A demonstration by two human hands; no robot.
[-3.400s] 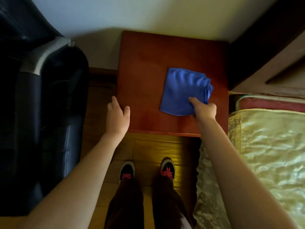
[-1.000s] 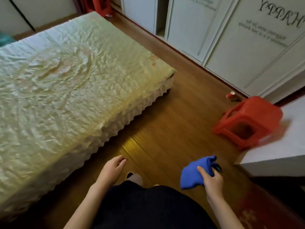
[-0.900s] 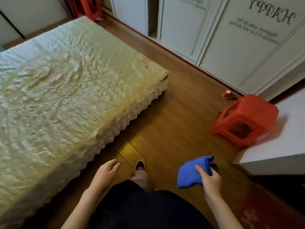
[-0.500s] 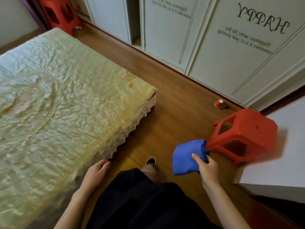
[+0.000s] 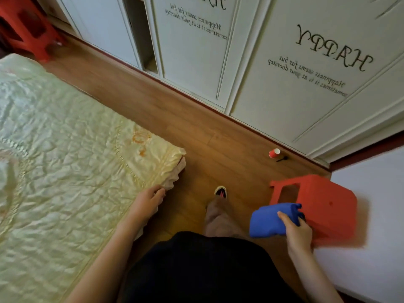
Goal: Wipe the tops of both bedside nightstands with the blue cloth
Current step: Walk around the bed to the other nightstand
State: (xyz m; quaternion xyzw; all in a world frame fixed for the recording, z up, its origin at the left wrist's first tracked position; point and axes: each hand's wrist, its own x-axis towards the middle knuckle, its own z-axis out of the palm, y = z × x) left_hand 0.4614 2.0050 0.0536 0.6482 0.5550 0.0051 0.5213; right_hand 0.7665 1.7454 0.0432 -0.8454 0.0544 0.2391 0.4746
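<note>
The blue cloth [image 5: 271,221] is gripped by the right hand [image 5: 298,234] at lower right; the left hand [image 5: 148,202] is seen relaxed, empty, beside the bed [image 5: 65,149]; no nightstand is shown; wiping is judged unfinished.

Bed [image 5: 65,171] at 9 o'clock; wardrobe doors [image 5: 284,95] from 11 to 2. Stool [image 5: 328,206] on floor [image 5: 196,127] at 3, cup [image 5: 274,153] behind it by the doors. Right hand [image 5: 298,232] holds cloth [image 5: 266,221] before stool.
</note>
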